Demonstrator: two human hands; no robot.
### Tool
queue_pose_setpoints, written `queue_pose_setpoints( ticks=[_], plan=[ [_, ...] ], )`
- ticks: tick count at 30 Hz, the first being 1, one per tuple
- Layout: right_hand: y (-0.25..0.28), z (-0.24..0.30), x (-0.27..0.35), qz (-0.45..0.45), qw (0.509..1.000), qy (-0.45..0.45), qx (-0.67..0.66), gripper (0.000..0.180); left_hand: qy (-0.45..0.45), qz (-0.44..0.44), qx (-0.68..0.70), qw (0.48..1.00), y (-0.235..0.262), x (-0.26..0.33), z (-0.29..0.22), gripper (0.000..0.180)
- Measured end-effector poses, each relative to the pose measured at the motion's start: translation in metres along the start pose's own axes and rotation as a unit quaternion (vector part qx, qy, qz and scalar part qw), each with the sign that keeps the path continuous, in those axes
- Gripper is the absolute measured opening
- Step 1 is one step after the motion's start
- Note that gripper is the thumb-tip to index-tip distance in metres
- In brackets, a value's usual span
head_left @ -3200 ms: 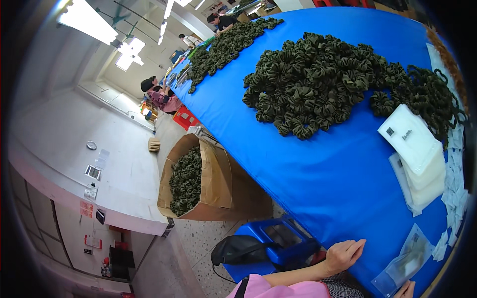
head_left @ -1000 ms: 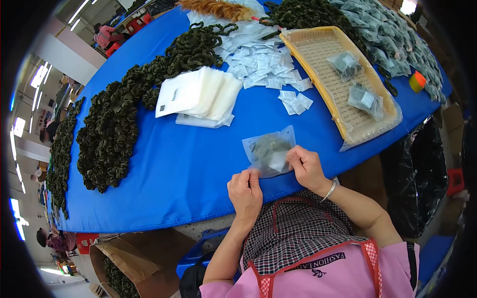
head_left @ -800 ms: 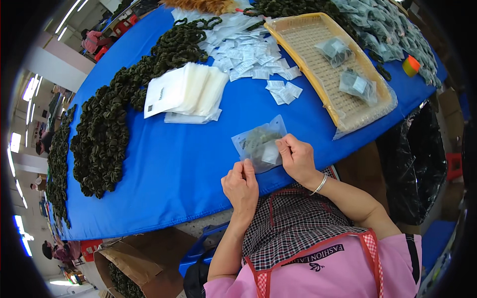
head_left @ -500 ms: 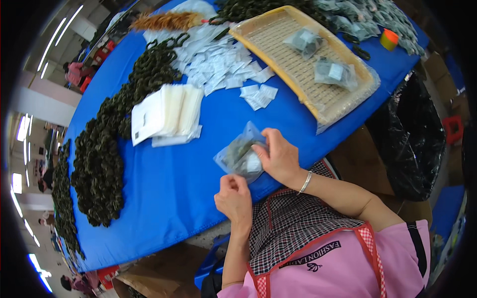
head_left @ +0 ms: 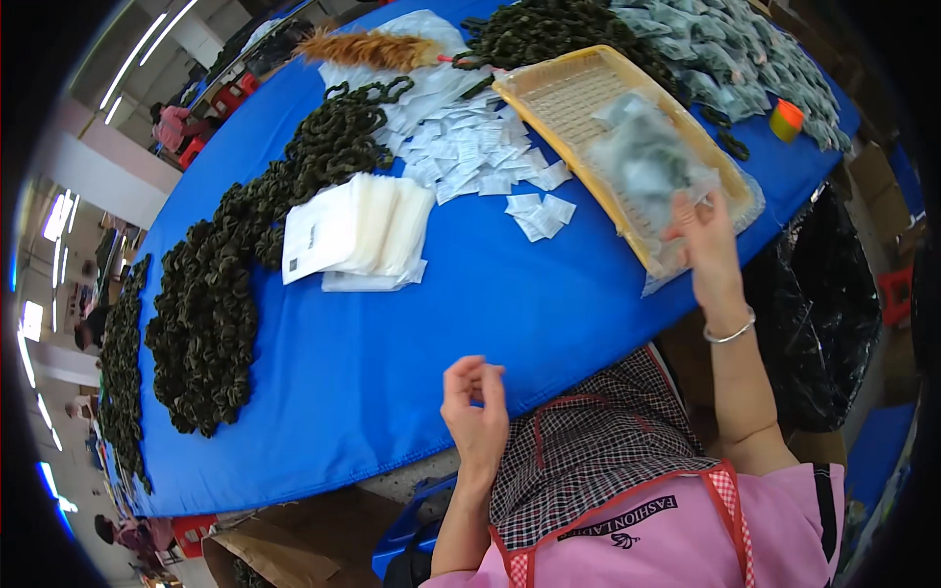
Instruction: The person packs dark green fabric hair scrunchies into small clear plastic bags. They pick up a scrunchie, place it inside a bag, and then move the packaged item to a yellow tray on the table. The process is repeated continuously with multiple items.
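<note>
Over the near part of a yellow basket tray (head_left: pixel 573 157) reaches my right hand (head_left: pixel 704 233), its fingers stretched out and apart. Just beyond its fingertips is a clear plastic bag (head_left: pixel 647 162) with something dark green inside, smeared by motion. Whether the bag touches the tray or the bags beneath it I cannot tell. My left hand (head_left: pixel 475 407) hovers by the table's near edge, fingers loosely curled and a gap at the thumb, with nothing seen in it. To its upper left lies a stack of white flat pouches (head_left: pixel 343 235).
Small white printed packets (head_left: pixel 470 147) are heaped behind the pouches on the blue table (head_left: pixel 353 363). Dark green fabric loops (head_left: pixel 201 323) run along the left. Filled bags (head_left: pixel 716 49) pile up far right near an orange-and-yellow tub (head_left: pixel 786 120). A black plastic sack (head_left: pixel 823 304) hangs at right.
My right hand has carried the filled bag from in front of me up and right to the tray, and its fingers have spread. My left hand has loosened near the same place.
</note>
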State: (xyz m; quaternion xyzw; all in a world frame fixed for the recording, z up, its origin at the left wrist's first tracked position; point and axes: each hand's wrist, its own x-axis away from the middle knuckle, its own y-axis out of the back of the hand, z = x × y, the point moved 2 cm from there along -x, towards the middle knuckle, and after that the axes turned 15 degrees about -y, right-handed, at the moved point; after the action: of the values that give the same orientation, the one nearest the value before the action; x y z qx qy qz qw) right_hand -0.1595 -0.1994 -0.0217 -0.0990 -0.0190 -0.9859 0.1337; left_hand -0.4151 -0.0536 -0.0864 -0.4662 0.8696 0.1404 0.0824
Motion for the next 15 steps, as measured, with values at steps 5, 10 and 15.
queue_pose_setpoints(
  ticks=[5,10,15],
  plan=[
    [-0.034,-0.032,0.031,-0.005,0.981,0.189,0.053,0.028,-0.224,0.327,0.32,0.86,-0.002,-0.013,-0.118,0.014],
    [-0.12,-0.067,0.0,0.001,0.816,0.357,0.455,0.031,-0.237,0.208,0.647,0.694,-0.027,0.004,-0.169,0.011],
    [-0.139,-0.092,-0.036,-0.065,0.763,0.314,0.561,0.023,-0.204,0.098,0.695,0.683,-0.026,0.011,-0.174,0.017]
  ],
)
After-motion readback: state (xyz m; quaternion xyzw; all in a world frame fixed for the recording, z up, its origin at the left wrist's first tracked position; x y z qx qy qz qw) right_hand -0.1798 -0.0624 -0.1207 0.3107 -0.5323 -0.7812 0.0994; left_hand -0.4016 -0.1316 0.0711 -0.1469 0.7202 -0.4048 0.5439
